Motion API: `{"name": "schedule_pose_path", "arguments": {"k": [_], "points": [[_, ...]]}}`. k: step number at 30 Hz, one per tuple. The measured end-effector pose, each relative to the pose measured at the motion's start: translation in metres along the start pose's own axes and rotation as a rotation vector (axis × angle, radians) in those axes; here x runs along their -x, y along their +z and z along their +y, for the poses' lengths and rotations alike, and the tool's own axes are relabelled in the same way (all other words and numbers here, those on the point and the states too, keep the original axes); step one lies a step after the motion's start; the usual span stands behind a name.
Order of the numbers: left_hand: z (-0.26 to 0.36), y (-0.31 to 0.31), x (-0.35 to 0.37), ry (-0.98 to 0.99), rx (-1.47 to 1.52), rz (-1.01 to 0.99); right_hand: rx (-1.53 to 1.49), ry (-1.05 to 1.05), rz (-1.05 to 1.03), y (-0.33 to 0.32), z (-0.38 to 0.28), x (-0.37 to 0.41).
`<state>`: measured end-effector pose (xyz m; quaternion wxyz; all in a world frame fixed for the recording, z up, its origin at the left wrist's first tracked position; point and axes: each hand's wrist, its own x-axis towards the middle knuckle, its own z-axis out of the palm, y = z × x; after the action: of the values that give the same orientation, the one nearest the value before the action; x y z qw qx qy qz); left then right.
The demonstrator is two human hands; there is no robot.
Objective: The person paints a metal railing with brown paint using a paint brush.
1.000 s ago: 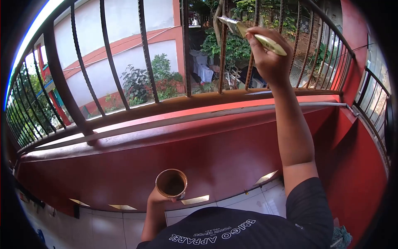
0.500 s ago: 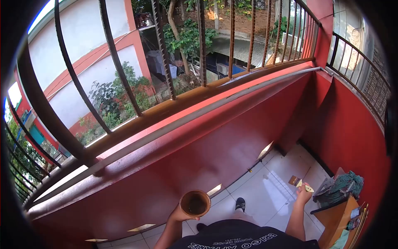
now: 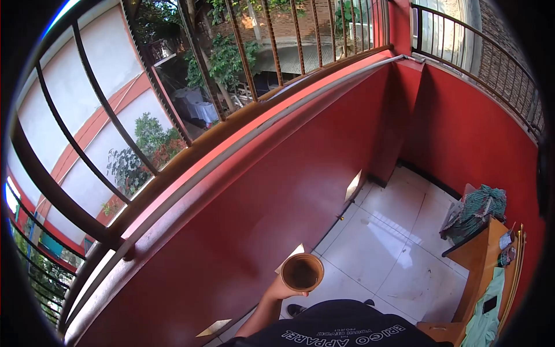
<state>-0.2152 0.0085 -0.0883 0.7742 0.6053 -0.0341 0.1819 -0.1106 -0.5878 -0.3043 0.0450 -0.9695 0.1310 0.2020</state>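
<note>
My left hand (image 3: 281, 289) is wrapped around a brown round cup (image 3: 302, 272), held in front of my dark shirt. The cup's open top faces up, and a dark brown inside shows; whether that is liquid I cannot make out. Beyond the cup stands the red wall (image 3: 248, 231) of the balcony, apart from it. My right hand is out of view, and so is the paintbrush.
A brown metal railing (image 3: 254, 99) tops the red wall, with a pale pipe (image 3: 266, 127) running along its inner side. To the right stands a wooden piece of furniture (image 3: 483, 254) bearing a light green cloth (image 3: 485, 315). Behind it lies a heap of patterned cloth (image 3: 483, 208). White tiles (image 3: 370, 248) cover the floor.
My view has turned toward the right. The cup in my left hand sits further right and slightly higher in view. My right hand, which held a paintbrush, has left the view.
</note>
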Motion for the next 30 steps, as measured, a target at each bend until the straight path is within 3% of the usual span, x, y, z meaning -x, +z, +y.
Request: {"name": "schedule_pose_path", "arguments": {"k": [6, 11, 14, 15, 18, 21, 30], "points": [[-0.014, 0.079, -0.026, -0.016, -0.014, 0.044, -0.078, -0.210, -0.010, -0.040, -0.001, -0.048], [-0.040, 0.148, -0.042, 0.050, -0.047, 0.151, -0.281, -0.091, 0.132, -0.048, -0.009, -0.134], [-0.036, 0.182, -0.052, 0.046, -0.137, 0.171, -0.299, -0.151, 0.241, -0.052, -0.006, -0.171], [-0.035, 0.191, -0.055, 0.050, -0.154, 0.185, -0.313, -0.128, 0.055, -0.075, -0.007, -0.171], [-0.023, 0.211, -0.060, 0.088, -0.190, 0.205, -0.306, -0.277, 0.149, -0.058, 0.017, -0.194], [-0.011, 0.233, -0.054, 0.104, -0.164, 0.272, -0.235, -0.235, -0.161, -0.063, 0.038, -0.202], [0.006, 0.242, -0.048, 0.094, -0.111, 0.420, -0.086, -0.067, -0.205, -0.076, 0.034, -0.181]]}}
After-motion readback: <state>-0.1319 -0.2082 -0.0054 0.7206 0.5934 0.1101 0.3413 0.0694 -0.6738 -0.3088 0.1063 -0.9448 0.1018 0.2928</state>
